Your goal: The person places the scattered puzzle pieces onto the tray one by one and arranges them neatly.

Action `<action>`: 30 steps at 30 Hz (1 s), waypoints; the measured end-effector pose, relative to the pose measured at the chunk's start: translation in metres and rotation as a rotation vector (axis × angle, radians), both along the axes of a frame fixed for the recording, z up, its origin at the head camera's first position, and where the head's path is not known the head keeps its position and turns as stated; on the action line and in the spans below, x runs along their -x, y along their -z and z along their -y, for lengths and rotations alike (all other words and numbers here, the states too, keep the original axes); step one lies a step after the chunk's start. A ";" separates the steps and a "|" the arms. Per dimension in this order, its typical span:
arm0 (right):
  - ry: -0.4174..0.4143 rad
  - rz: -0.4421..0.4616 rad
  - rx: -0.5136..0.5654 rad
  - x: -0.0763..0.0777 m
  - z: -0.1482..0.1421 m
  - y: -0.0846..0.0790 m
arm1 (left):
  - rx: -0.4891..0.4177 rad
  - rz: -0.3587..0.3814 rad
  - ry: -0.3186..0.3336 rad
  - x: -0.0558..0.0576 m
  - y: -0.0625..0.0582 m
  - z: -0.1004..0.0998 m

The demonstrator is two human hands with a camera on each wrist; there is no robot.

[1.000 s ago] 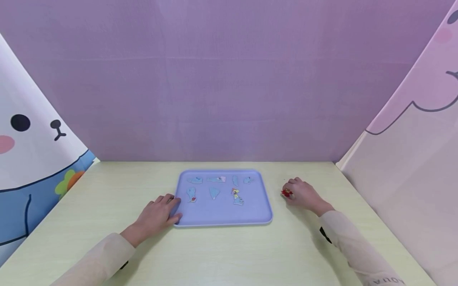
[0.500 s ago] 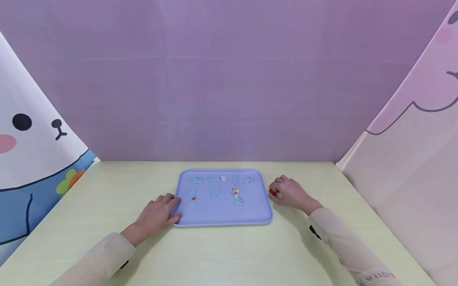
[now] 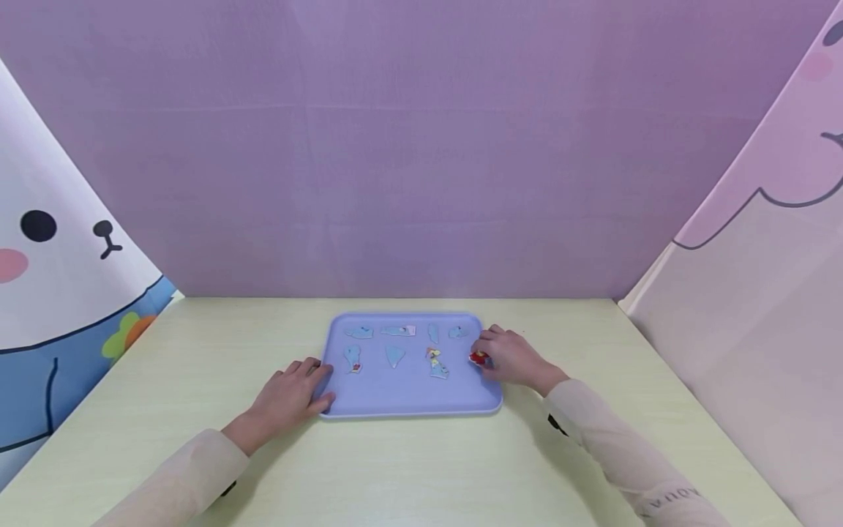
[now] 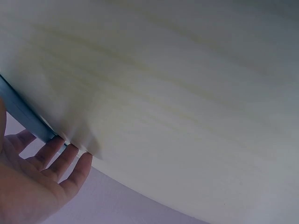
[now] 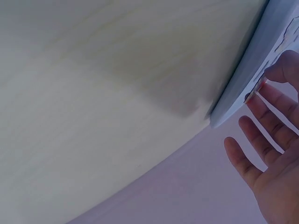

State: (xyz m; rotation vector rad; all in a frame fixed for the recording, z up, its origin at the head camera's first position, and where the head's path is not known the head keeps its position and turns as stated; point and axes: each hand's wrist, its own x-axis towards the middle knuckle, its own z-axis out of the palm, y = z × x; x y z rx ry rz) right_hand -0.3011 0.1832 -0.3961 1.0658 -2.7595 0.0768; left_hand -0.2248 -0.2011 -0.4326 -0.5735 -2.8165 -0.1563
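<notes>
A lavender tray lies on the table, with several flat, irregular light blue puzzle pieces spread in rows on it. One piece on its right side carries yellow and orange print. My left hand rests at the tray's left rim, fingers loosely bent; the left wrist view shows the fingertips along that rim. Between the thumb and fingers of my right hand is a red puzzle piece with some yellow on it. This hand is over the tray's right rim, and its other fingers spread loosely in the right wrist view.
The pale wooden table runs back to a purple cloth wall. Printed cartoon curtains stand on the left and right.
My right hand has moved left with the red puzzle piece, from the table beside the tray to over its right side. The left hand has stayed at the left rim.
</notes>
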 end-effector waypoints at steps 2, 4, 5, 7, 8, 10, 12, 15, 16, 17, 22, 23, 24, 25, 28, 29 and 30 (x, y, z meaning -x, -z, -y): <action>-0.007 0.008 -0.008 0.001 0.004 0.001 | 0.001 -0.001 0.001 0.000 0.000 0.000; -0.012 0.016 -0.012 0.002 0.007 0.002 | 0.001 -0.003 0.003 0.000 0.000 0.000; -0.014 0.021 -0.012 0.002 0.008 0.002 | 0.001 -0.005 0.004 0.000 0.000 0.000; -0.013 0.025 -0.016 0.003 0.011 0.003 | 0.000 -0.007 0.006 0.000 0.000 0.000; -0.012 0.029 -0.018 0.004 0.012 0.003 | 0.001 -0.008 0.006 0.000 0.000 0.000; -0.010 0.034 -0.022 0.005 0.014 0.005 | 0.002 -0.010 0.005 0.001 0.001 0.000; -0.011 0.041 -0.022 0.006 0.017 0.007 | 0.004 -0.013 0.006 0.001 0.002 0.001; -0.011 0.050 -0.029 0.008 0.020 0.009 | 0.005 -0.017 0.007 0.002 0.002 0.001; -0.009 0.051 -0.033 0.009 0.021 0.009 | 0.004 -0.018 0.008 0.002 0.002 0.001; -0.008 0.051 -0.036 0.009 0.021 0.010 | 0.003 -0.018 0.010 0.002 0.002 0.001; 0.000 0.048 -0.046 0.012 0.024 0.012 | -0.002 -0.012 0.011 0.001 0.000 0.001; 0.002 0.049 -0.047 0.013 0.025 0.012 | -0.002 -0.011 0.011 0.000 0.000 0.001; 0.005 0.053 -0.044 0.014 0.025 0.013 | -0.003 -0.011 0.010 0.000 -0.001 0.000; 0.007 0.056 -0.044 0.014 0.025 0.013 | -0.001 -0.009 0.009 0.000 -0.002 0.000; 0.006 0.061 -0.045 0.016 0.026 0.014 | 0.000 -0.009 0.009 -0.001 -0.002 0.000; 0.005 0.063 -0.047 0.016 0.027 0.014 | 0.000 -0.008 0.009 -0.001 -0.002 0.000; 0.002 0.060 -0.045 0.016 0.027 0.014 | 0.000 -0.008 0.009 -0.001 -0.002 0.000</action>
